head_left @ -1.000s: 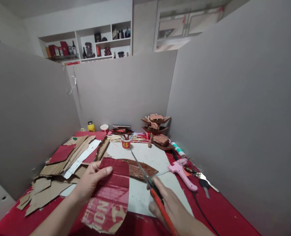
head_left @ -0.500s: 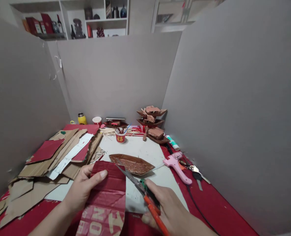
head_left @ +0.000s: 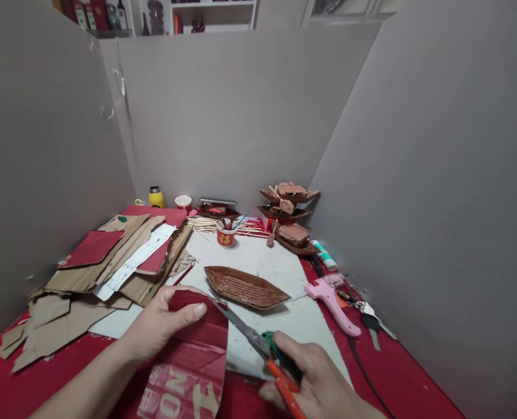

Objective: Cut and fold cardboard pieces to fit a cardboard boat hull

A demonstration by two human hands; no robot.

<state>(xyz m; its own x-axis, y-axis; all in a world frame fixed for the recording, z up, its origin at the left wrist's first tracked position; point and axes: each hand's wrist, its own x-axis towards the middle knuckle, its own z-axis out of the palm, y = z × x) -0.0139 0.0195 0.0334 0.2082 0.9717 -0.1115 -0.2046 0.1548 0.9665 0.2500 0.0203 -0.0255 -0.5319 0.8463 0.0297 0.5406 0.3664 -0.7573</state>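
My left hand point(head_left: 171, 323) grips the upper left edge of a red piece of cardboard point(head_left: 197, 355) printed with pale letters, thumb on top. In my right hand point(head_left: 313, 372) is a pair of scissors point(head_left: 258, 343) with orange and green handles. Their blades lie at the cardboard's top right edge, where a narrow strip lifts beside the tips. Just beyond, a brown model boat hull point(head_left: 247, 288) with a ridged floor rests on a white sheet point(head_left: 280, 267).
Stacked cardboard pieces point(head_left: 84, 279) cover the left side. A red paper cup point(head_left: 226, 235) with brushes stands behind the hull, near thin sticks point(head_left: 206, 224). Finished model boats point(head_left: 293, 233) sit at back right. A pink glue gun point(head_left: 337, 305) and keys point(head_left: 369, 317) lie right.
The scissor blades have moved onto the cardboard's top edge, and a narrow strip now shows there. The camera view has tilted down and turned slightly left, so the scene sits higher and further right.
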